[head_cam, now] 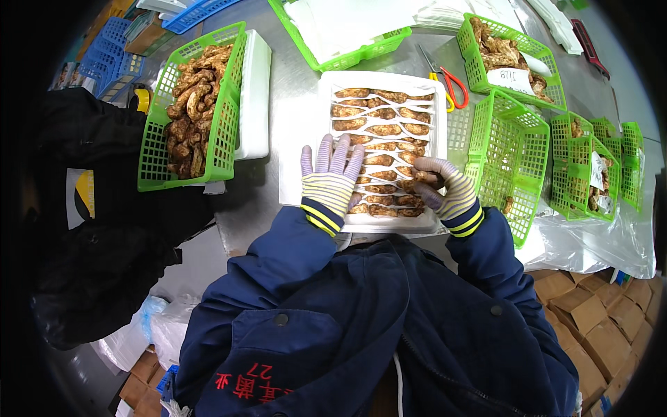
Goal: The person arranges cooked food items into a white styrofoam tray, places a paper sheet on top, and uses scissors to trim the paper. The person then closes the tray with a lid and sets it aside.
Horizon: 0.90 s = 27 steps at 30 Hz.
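Observation:
A white foam box (442,120) lies before me, holding rows of brown mushrooms (384,129) parted by twisted strips of white paper. My left hand (332,174), in a striped knit glove, rests flat over the box's left side, fingers spread and holding nothing. At the right side of the rows is my right hand (443,185), gloved alike, with thumb and fingers closed around a mushroom (421,179). Part of that mushroom is hidden by the fingers. To the right stands a green plastic basket (508,151) with a small mushroom piece low inside it.
Scissors (447,86) with red and yellow handles lie beyond the box. A green basket heaped with mushrooms (195,99) stands left, beside a white foam lid (255,94). More filled green baskets (513,62) stand right. A person's black sleeve (99,125) is at far left.

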### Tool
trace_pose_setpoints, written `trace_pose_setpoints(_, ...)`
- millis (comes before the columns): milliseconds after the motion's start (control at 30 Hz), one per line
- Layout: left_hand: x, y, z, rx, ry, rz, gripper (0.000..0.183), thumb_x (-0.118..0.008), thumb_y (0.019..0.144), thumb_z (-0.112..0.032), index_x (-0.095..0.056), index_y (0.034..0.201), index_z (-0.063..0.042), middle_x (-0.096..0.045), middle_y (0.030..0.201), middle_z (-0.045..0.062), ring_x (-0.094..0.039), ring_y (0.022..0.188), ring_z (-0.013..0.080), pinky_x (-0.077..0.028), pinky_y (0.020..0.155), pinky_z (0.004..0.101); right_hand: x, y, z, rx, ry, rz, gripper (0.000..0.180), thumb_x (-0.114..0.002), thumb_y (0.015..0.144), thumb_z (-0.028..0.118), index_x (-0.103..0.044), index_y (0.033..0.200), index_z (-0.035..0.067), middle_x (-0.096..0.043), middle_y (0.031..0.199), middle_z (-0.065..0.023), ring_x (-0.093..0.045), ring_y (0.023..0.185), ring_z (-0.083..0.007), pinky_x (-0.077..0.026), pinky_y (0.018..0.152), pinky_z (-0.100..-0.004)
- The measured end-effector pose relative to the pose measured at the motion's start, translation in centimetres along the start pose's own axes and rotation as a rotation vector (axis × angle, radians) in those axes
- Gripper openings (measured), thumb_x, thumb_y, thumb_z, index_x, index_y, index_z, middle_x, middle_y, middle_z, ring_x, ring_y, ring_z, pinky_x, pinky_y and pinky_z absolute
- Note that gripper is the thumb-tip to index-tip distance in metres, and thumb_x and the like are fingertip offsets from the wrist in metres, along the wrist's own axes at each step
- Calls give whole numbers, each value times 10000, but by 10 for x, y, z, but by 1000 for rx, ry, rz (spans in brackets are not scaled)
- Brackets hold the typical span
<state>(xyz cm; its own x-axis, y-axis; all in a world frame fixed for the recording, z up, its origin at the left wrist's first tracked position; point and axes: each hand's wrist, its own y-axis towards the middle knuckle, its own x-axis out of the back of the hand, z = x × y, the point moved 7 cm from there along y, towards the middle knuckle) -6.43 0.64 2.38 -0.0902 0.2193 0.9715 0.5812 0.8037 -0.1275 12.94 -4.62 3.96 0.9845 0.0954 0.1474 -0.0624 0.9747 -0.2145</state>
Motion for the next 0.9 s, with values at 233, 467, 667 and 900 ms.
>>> trace_pose_setpoints(233, -9, 7, -15, -49, 77, 76, 1030, -821, 579, -449, -341, 1447, -170, -323, 1485, 102, -271, 1374, 368, -167, 1077, 639, -17, 1, -17, -108, 51, 14, 308, -659, 827, -62, -568, 1096, 58, -608, 969, -40, -601, 911, -133, -515, 759, -268)
trace_pose_setpoints(467, -22, 3, -4, -4, 186, -1, 1033, -830, 569, -381, -334, 1448, -163, -288, 1511, 91, -241, 1400, 352, -157, 1078, 656, -36, 5, -32, -27, -361, 188, 311, -699, 788, 47, -592, 1080, 35, -647, 951, -149, -638, 913, -284, -509, 812, -361)
trace_pose_setpoints(667, -18, 9, -4, 1, 202, 59, 1060, -843, 541, -399, -336, 1447, -186, -293, 1510, 71, -248, 1396, 339, -152, 1078, 653, -27, 7, -20, 152, -535, 168, 279, -693, 764, 70, -601, 1026, 43, -632, 910, -168, -614, 869, -367, -494, 773, -420)
trace_pose_setpoints(900, -15, 8, 2, 18, 186, 74, 1060, -845, 555, -398, -321, 1457, -205, -291, 1509, 67, -241, 1396, 341, -154, 1073, 654, -29, 10, -8, 149, -662, 270, 233, -703, 730, 75, -611, 943, 50, -622, 834, -154, -604, 818, -364, -482, 726, -430)
